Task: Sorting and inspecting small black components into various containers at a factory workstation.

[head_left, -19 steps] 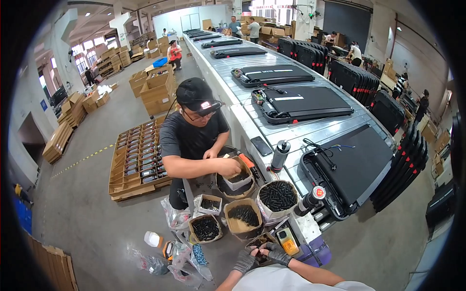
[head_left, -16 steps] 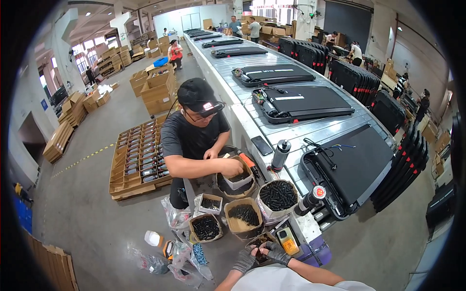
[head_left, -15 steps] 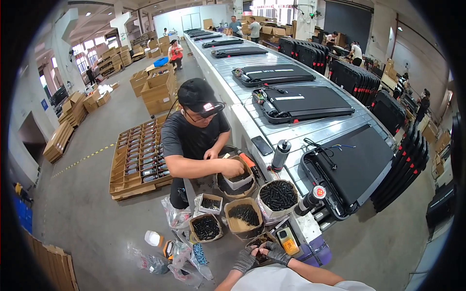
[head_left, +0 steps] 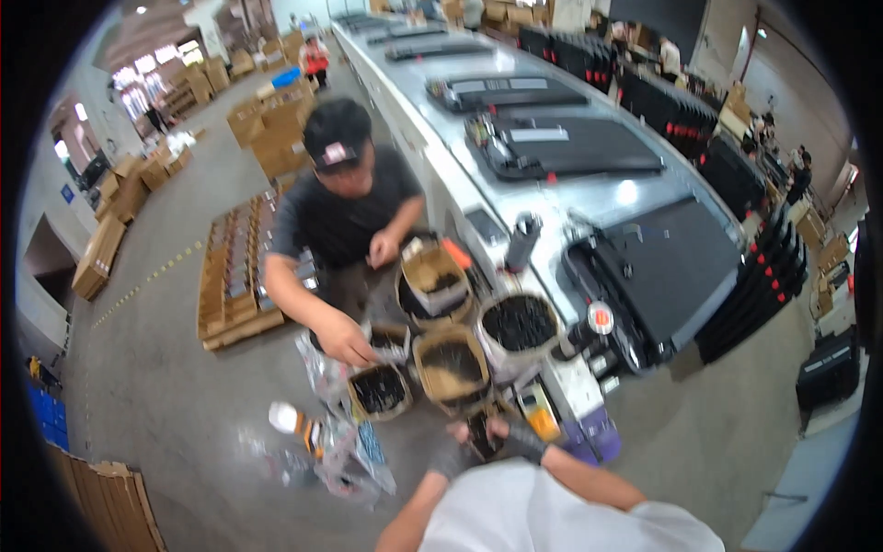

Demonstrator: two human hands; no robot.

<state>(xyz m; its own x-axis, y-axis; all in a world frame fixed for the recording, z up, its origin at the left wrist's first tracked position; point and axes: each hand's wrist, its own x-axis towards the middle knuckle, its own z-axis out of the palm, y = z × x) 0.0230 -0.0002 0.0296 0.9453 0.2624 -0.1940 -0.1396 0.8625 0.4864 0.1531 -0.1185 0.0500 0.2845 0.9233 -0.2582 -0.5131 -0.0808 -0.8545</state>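
My left hand (head_left: 451, 453) and my right hand (head_left: 522, 440), both in grey fingerless gloves, are close together at the lower middle. Between them is a small dark container (head_left: 481, 438), its contents too smeared to make out. Motion blur hides how the fingers close. Just beyond my hands stands a cardboard box (head_left: 426, 375) of dark screw-like parts. To its right is a tub (head_left: 522, 322) of black parts, and to its left a smaller box (head_left: 378, 390) of dark pieces. A yellow-and-white phone-like object (head_left: 539, 411) lies beside my right hand.
A co-worker's hand (head_left: 348, 344) reaches over the boxes on the left. The roller conveyor (head_left: 460, 198) carries flat black panels (head_left: 658, 267), with dark cylinders (head_left: 523, 243) along its near edge. Plastic bags (head_left: 345, 455) lie on the floor, and a purple object (head_left: 591, 436) sits to the right.
The view has shifted and blurred. The co-worker's hand has moved from the far box to the nearer small boxes on the left. My hands stay close together around the dark container.
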